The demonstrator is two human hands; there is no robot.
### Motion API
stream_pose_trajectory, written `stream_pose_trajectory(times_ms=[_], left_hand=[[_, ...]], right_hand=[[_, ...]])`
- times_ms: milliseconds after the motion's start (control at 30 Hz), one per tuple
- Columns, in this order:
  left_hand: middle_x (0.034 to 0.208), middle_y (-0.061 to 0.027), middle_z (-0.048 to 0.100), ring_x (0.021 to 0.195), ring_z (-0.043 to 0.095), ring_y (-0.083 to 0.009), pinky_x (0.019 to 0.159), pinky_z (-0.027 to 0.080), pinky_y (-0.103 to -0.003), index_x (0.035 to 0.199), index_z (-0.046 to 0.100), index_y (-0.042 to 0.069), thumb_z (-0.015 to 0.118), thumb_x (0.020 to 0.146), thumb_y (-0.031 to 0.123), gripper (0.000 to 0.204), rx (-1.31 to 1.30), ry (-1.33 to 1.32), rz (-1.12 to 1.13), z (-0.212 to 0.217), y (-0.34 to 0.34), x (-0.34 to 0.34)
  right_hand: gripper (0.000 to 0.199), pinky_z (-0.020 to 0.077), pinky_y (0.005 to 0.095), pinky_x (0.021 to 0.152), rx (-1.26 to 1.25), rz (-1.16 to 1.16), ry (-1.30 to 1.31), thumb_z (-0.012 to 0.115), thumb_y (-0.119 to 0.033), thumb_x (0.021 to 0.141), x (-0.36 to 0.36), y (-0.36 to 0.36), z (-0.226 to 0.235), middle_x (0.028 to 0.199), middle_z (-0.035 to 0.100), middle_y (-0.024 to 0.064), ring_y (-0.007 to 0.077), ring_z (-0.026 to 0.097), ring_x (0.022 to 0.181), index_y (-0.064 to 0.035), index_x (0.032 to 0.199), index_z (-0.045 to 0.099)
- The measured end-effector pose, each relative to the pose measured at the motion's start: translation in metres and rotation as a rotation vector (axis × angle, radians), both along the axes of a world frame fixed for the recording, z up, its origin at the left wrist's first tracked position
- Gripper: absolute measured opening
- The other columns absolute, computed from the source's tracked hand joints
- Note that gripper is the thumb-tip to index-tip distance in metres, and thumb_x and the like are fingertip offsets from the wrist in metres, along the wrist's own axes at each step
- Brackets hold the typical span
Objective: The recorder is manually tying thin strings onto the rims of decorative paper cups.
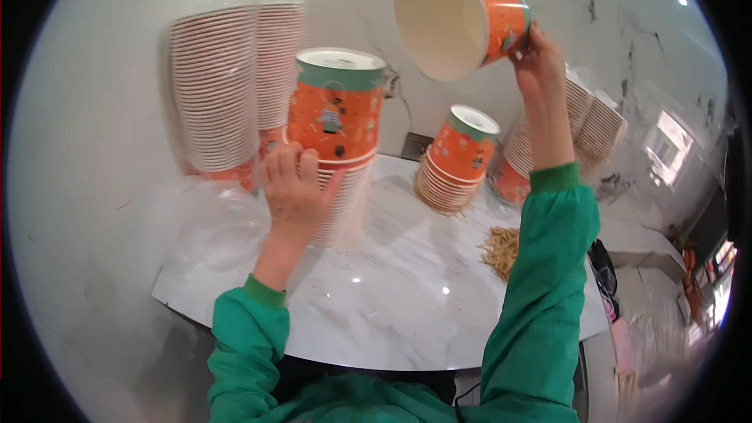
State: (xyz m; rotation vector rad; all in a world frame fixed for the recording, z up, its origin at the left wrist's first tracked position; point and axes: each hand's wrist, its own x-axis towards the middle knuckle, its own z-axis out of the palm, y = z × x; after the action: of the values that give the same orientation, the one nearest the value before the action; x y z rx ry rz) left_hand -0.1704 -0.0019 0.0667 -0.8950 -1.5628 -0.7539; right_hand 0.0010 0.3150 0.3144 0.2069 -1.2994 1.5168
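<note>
My right hand (539, 63) is raised at the upper right, gripping an orange and green paper bucket (505, 19) near its base. The bucket is tipped on its side with its white, open mouth toward the left. My left hand (296, 186) lies against a tall stack of upside-down paper buckets (337, 113), fingers spread at the rim of the top one and thumb apart. To the right of that stack stands a shorter stack of smaller upside-down paper cups (462, 157), with tan bands around its lower part.
Plastic-wrapped stacks of white-rimmed cups (213, 86) stand at the left, against the marbled wall. More wrapped cups (576, 113) lean at the right. A pile of tan rubber bands (500, 253) lies on the marble-patterned table (384, 321). A dark wall socket (417, 146) sits behind.
</note>
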Motion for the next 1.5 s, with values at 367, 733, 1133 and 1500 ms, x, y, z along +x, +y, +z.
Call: stream_pose_trajectory(times_ms=[367,733,1133,1500], left_hand=[[0.114,-0.0140,0.061,0.106,0.058,-0.0356,0.092,0.046,-0.047,0.107,0.063,0.004,0.080,0.081,0.011,0.033,0.091,-0.116,-0.350,0.014,0.011,0.060],[0.109,-0.0093,0.067,0.095,0.065,-0.0263,0.093,0.044,-0.048,0.119,0.068,0.003,0.077,0.080,0.017,0.043,-0.327,-0.049,-0.725,0.003,0.019,0.191],[0.104,-0.0058,0.072,0.087,0.062,-0.0138,0.081,0.052,-0.027,0.118,0.069,0.000,0.068,0.087,0.001,0.031,-0.402,-1.020,-1.119,0.014,-0.007,0.134],[0.088,0.0003,0.066,0.077,0.058,-0.0070,0.069,0.049,-0.025,0.103,0.068,-0.002,0.069,0.086,0.003,0.018,-0.487,-1.015,-1.213,0.020,-0.015,0.127]], right_hand=[[0.042,0.0518,0.0501,0.109,-0.568,0.002,-0.147,0.050,-0.019,0.106,0.113,-0.057,-0.226,0.136,0.064,0.0237,0.0349,0.062,0.126,0.0081,0.138,0.055],[0.037,0.0456,0.0485,0.112,-0.996,0.215,-0.241,0.041,-0.019,0.109,0.136,-0.155,-0.307,0.140,0.060,0.0152,0.0283,0.057,0.129,0.0026,0.136,0.055],[0.024,0.0485,0.0288,0.060,-0.079,-0.039,-1.037,0.063,-0.020,0.103,0.198,-0.186,-0.317,0.080,0.060,0.0035,0.0122,0.057,0.068,-0.0007,0.090,0.063],[0.058,0.0416,0.0448,0.109,0.741,-0.551,-0.527,0.071,-0.002,0.087,0.139,-0.181,-0.249,0.150,0.041,0.0198,0.0377,0.045,0.131,-0.0028,0.142,0.054]])
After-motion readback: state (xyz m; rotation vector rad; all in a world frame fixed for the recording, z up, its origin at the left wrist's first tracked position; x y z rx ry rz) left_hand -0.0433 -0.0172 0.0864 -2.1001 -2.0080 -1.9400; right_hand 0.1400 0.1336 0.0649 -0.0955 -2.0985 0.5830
